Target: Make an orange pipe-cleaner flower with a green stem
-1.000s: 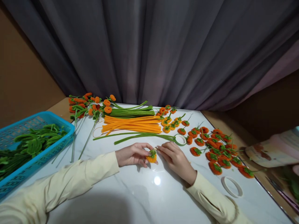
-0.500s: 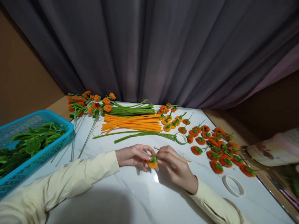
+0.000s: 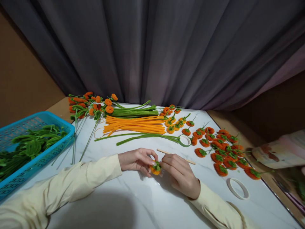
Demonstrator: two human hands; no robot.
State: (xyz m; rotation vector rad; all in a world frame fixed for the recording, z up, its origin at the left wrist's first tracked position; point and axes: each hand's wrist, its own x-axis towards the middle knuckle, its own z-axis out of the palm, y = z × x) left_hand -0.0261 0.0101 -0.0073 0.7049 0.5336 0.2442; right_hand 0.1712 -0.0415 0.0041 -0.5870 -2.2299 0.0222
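My left hand (image 3: pixel 140 160) pinches a small yellow-orange pipe-cleaner persimmon (image 3: pixel 155 170) with a green leafy top, held just above the white table. From the other side my right hand (image 3: pixel 179 171) meets it, fingers bent and closed, the tips at its right edge beside the green top. Those right fingertips are partly hidden. Behind the right knuckles lies a thin wooden stick (image 3: pixel 163 151), its middle covered by the hand. Beyond both hands are loose green pipe cleaners (image 3: pixel 143 136) and a roll of green tape (image 3: pixel 184 140).
Orange pipe cleaners (image 3: pixel 135 124) and a green bundle (image 3: pixel 135 112) lie farther back. Finished orange persimmons (image 3: pixel 220 169) crowd the right, near a white ring (image 3: pixel 237 188) and a cup (image 3: pixel 276 154). A blue basket (image 3: pixel 68 135) with green pieces stands left; stemmed orange pieces (image 3: pixel 109 109) lie behind.
My right hand has shifted slightly down, showing more of the stick behind it. The persimmon has turned a little between the fingers. My left hand has barely moved.
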